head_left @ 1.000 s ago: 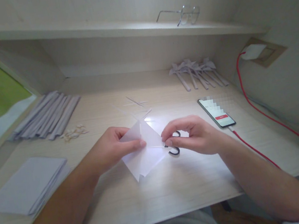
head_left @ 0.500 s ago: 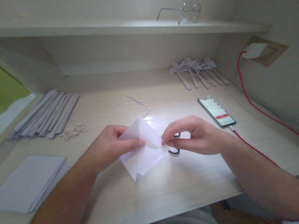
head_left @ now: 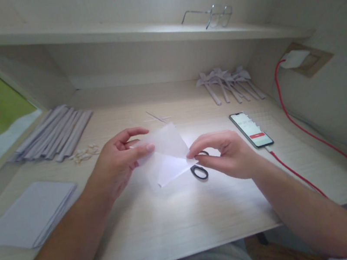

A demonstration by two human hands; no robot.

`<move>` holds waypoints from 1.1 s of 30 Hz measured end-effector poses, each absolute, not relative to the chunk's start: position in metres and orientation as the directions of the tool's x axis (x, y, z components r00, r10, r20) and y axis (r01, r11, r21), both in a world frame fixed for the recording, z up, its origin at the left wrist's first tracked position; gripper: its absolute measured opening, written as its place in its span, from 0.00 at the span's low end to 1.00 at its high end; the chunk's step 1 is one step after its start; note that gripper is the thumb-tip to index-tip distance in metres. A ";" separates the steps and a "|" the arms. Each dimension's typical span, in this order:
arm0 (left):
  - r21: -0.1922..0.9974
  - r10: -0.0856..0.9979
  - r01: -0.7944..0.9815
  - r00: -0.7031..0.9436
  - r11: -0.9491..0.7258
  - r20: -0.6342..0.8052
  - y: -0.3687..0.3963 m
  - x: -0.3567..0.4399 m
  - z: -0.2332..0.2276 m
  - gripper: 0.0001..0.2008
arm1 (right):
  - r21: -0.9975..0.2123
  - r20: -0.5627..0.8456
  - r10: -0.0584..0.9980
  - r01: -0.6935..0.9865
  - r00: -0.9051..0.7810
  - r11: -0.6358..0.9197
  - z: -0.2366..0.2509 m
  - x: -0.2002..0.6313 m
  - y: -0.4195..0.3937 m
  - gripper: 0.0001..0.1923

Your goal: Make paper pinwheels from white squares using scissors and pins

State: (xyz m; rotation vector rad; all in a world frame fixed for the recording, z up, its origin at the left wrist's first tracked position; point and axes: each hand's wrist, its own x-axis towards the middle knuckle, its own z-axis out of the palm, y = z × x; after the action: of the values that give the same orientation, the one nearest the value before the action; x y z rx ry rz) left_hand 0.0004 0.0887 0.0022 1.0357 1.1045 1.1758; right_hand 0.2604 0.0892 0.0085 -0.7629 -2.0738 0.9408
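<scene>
From the head camera, the left hand [head_left: 117,163] pinched the left edge of a folded white paper sheet [head_left: 167,155] above the pale wooden desk [head_left: 175,222]. The right hand [head_left: 226,154] pinched its right corner, just over black-handled scissors [head_left: 199,170] lying on the desk.

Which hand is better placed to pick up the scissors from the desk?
Right. The right hand sits directly beside the scissors, fingertips near the handles. The left hand is farther away, pinching the white paper.
</scene>
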 end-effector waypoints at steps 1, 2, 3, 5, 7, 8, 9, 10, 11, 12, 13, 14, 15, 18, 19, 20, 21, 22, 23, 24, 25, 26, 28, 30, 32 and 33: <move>0.968 0.993 -0.222 0.053 0.117 -0.108 0.088 0.003 0.003 0.20 | -0.792 0.398 0.745 0.210 -0.536 0.573 0.008 0.260 0.089 0.08; 0.954 0.991 -0.269 0.071 0.129 -0.114 0.087 0.007 0.003 0.18 | -0.780 0.426 0.748 0.212 -0.508 0.588 0.007 0.259 0.088 0.07; 0.943 0.987 -0.300 0.104 0.146 -0.120 0.085 0.010 0.003 0.16 | -0.767 0.454 0.749 0.216 -0.483 0.604 0.006 0.258 0.087 0.07; 0.930 0.975 -0.318 0.180 0.184 -0.131 0.082 0.016 -0.001 0.16 | -0.743 0.495 0.747 0.228 -0.444 0.629 0.004 0.256 0.086 0.06; 0.940 0.964 -0.278 0.227 0.198 -0.136 0.079 0.019 -0.007 0.16 | -0.713 0.529 0.723 0.230 -0.445 0.663 0.001 0.255 0.085 0.07; 0.951 0.962 -0.241 0.234 0.195 -0.138 0.079 0.019 -0.011 0.15 | -0.696 0.542 0.705 0.226 -0.457 0.681 0.000 0.254 0.085 0.07; 0.961 0.962 -0.200 0.232 0.190 -0.142 0.079 0.019 -0.014 0.15 | -0.681 0.555 0.687 0.218 -0.470 0.699 -0.001 0.253 0.085 0.08; 0.969 0.964 -0.161 0.223 0.186 -0.147 0.079 0.018 -0.017 0.15 | -0.669 0.562 0.671 0.212 -0.483 0.712 -0.002 0.252 0.085 0.08; 0.975 0.965 -0.130 0.213 0.182 -0.152 0.080 0.017 -0.019 0.15 | -0.664 0.563 0.662 0.206 -0.494 0.719 -0.002 0.252 0.085 0.08; 0.978 0.967 -0.108 0.204 0.178 -0.154 0.080 0.016 -0.020 0.15 | -0.668 0.557 0.661 0.201 -0.503 0.716 -0.002 0.252 0.085 0.08; 0.980 0.968 -0.093 0.198 0.174 -0.153 0.080 0.015 -0.020 0.15 | -0.679 0.544 0.664 0.196 -0.513 0.707 -0.002 0.252 0.085 0.09; 0.982 0.969 -0.082 0.195 0.168 -0.149 0.081 0.014 -0.020 0.15 | -0.691 0.530 0.667 0.189 -0.525 0.698 -0.001 0.252 0.085 0.09; 0.984 0.971 -0.075 0.192 0.160 -0.144 0.080 0.013 -0.019 0.14 | -0.703 0.515 0.668 0.181 -0.537 0.688 0.000 0.252 0.085 0.09; 0.986 0.971 -0.067 0.196 0.152 -0.136 0.079 0.014 -0.017 0.15 | -0.731 0.479 0.671 0.166 -0.566 0.662 0.001 0.252 0.084 0.08; 0.986 0.972 -0.067 0.193 0.152 -0.137 0.079 0.014 -0.017 0.16 | -0.739 0.468 0.678 0.170 -0.567 0.652 0.002 0.252 0.084 0.08; 0.986 0.973 -0.066 0.186 0.151 -0.136 0.079 0.015 -0.016 0.16 | -0.748 0.455 0.689 0.177 -0.564 0.639 0.002 0.252 0.084 0.07; 0.987 0.975 -0.063 0.178 0.147 -0.134 0.078 0.015 -0.016 0.17 | -0.759 0.441 0.703 0.185 -0.558 0.624 0.002 0.251 0.084 0.07; 0.988 0.977 -0.059 0.168 0.143 -0.131 0.078 0.016 -0.016 0.17 | -0.772 0.427 0.719 0.194 -0.549 0.606 0.002 0.251 0.084 0.06; 0.989 0.979 -0.056 0.156 0.138 -0.128 0.078 0.017 -0.015 0.17 | -0.783 0.413 0.734 0.201 -0.539 0.588 0.002 0.251 0.083 0.05; 0.989 0.981 -0.053 0.144 0.136 -0.127 0.078 0.018 -0.015 0.18 | -0.794 0.401 0.747 0.206 -0.529 0.572 0.002 0.251 0.083 0.05; 0.990 0.983 -0.048 0.133 0.136 -0.128 0.077 0.019 -0.014 0.18 | -0.803 0.391 0.759 0.211 -0.520 0.558 0.001 0.251 0.083 0.04; 0.990 0.984 -0.044 0.122 0.136 -0.130 0.077 0.020 -0.013 0.18 | -0.809 0.383 0.769 0.216 -0.512 0.547 0.001 0.251 0.082 0.04; 0.990 0.985 -0.038 0.107 0.138 -0.133 0.076 0.021 -0.012 0.19 | -0.820 0.361 0.788 0.234 -0.498 0.523 0.002 0.251 0.082 0.04; 0.989 0.986 -0.040 0.102 0.140 -0.135 0.075 0.022 -0.011 0.20 | -0.831 0.332 0.809 0.256 -0.485 0.494 0.001 0.251 0.081 0.02; 0.989 0.987 -0.043 0.090 0.140 -0.136 0.075 0.022 -0.012 0.21 | -0.837 0.310 0.825 0.275 -0.473 0.472 0.001 0.251 0.082 0.02; 0.989 0.987 -0.037 0.084 0.142 -0.138 0.075 0.022 -0.012 0.21 | -0.837 0.308 0.829 0.281 -0.467 0.469 0.000 0.251 0.082 0.02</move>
State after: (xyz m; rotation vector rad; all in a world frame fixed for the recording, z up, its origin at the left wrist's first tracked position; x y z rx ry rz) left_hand 0.0216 0.0753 -0.0120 1.1116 1.1819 1.0674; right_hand 0.2507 0.0816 0.0003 -0.9211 -1.9820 0.9471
